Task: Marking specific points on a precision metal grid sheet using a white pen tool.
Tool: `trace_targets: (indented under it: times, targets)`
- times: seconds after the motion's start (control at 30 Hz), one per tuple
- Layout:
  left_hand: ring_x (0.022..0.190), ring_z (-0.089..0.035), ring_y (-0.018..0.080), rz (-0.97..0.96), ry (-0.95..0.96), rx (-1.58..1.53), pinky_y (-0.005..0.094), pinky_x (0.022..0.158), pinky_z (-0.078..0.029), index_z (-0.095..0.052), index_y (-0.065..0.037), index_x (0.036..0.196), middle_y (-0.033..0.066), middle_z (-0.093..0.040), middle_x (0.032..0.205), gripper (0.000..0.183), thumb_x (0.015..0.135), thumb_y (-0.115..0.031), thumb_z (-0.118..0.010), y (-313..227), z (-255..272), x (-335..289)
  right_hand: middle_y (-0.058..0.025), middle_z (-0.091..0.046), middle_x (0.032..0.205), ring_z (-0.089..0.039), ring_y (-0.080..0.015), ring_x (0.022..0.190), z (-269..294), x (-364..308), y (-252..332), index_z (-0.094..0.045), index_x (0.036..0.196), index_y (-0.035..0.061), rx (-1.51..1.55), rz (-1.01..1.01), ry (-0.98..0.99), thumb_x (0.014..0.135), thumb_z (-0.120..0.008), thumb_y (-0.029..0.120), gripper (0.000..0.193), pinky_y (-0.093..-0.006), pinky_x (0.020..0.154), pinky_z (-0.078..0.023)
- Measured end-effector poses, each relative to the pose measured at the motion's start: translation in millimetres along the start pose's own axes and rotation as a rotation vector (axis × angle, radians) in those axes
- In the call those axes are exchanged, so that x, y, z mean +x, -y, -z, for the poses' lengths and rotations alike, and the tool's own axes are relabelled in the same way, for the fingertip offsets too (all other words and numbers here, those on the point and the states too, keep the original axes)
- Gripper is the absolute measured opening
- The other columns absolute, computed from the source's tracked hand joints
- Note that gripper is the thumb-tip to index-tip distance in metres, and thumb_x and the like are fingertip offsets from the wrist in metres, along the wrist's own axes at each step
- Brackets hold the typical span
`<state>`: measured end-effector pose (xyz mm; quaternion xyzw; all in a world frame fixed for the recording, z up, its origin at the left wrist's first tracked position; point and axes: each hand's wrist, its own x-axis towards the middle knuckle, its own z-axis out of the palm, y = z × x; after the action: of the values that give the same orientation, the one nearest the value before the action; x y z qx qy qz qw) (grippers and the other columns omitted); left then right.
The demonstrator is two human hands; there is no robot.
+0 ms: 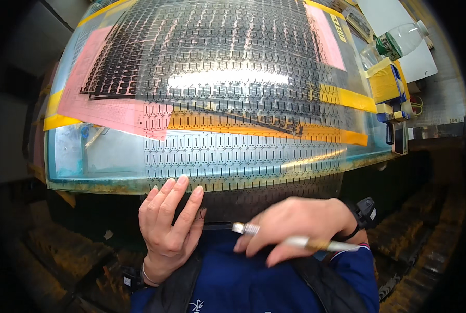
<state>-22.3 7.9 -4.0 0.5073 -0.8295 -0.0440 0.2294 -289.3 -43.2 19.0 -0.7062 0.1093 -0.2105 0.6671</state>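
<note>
A clear film sheet [243,154] printed with rows of small black marks lies over the glass-topped table and hangs past its front edge toward me. My left hand [171,224] rests on the film's near left part, its fingers stretched out and slightly apart, tips by the table edge. Just right of it, my right hand [290,227] is closed round a slim white stick-shaped tool [347,246] and is blurred by motion. A ridged silver end [245,228] sticks out on the left side of that hand; the tool's exact kind cannot be made out.
More dark-patterned films [123,68] and pink sheets [87,104] lie beneath the clear one. Yellow tape [353,98] and an orange strip [217,123] cross the table. At right stand a plastic bottle [400,43] and a yellow-and-blue object [386,86].
</note>
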Motion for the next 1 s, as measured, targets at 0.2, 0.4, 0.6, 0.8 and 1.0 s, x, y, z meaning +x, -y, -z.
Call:
trace_targets:
  times: [0.2, 0.4, 0.6, 0.8, 1.0]
  targets:
    - [0.118, -0.06, 0.0293, 0.001, -0.045, 0.021, 0.0438, 0.101, -0.044, -0.073, -0.01, 0.118, 0.0125, -0.064, 0.13, 0.043, 0.076, -0.012, -0.077, 1, -3, -2, -0.0082, -0.067, 0.094, -0.065, -0.0142, 0.089, 18, -5, 18, -0.063, 0.132, -0.0009, -0.27, -0.297, -0.811, 0.106, -0.05, 0.032, 0.044, -0.0281, 0.077, -0.052]
    - [0.118, -0.06, 0.0342, -0.015, -0.051, -0.023, 0.0461, 0.1, -0.044, -0.071, -0.007, 0.117, 0.0156, -0.064, 0.13, 0.048, 0.069, -0.006, -0.079, 3, -1, -5, -0.0058, -0.072, 0.089, -0.066, -0.0075, 0.079, 17, 4, 6, -0.069, 0.115, -0.0032, -0.115, -0.357, -0.953, 0.093, -0.069, 0.005, 0.023, -0.0215, 0.068, -0.051]
    - [0.116, -0.061, 0.0342, -0.024, -0.052, -0.037, 0.0457, 0.099, -0.045, -0.071, -0.007, 0.116, 0.0156, -0.064, 0.129, 0.046, 0.07, -0.005, -0.078, 4, -1, -5, -0.0046, -0.072, 0.082, -0.065, -0.0058, 0.073, 16, 6, -5, -0.072, 0.102, -0.0025, -0.265, -0.329, -0.948, 0.09, -0.073, 0.004, 0.014, -0.0207, 0.062, -0.049]
    - [0.114, -0.061, 0.034, -0.024, -0.062, -0.041, 0.0459, 0.097, -0.046, -0.071, -0.007, 0.115, 0.015, -0.065, 0.127, 0.044, 0.071, -0.004, -0.078, 4, -1, -6, -0.0089, -0.073, 0.076, -0.069, -0.0163, 0.066, 31, -2, 8, -0.075, 0.09, 0.0008, -0.439, -0.209, -0.525, 0.081, -0.075, 0.003, 0.009, -0.0278, 0.059, -0.051]
    - [0.114, -0.061, 0.0339, -0.032, -0.064, -0.041, 0.0461, 0.097, -0.046, -0.072, -0.007, 0.114, 0.0147, -0.065, 0.127, 0.043, 0.071, -0.004, -0.077, 5, 0, -8, -0.008, -0.073, 0.082, -0.068, -0.0107, 0.072, 20, -6, 6, -0.075, 0.095, 0.0004, -0.222, -0.322, -0.842, 0.085, -0.075, 0.005, 0.012, -0.0247, 0.062, -0.051]
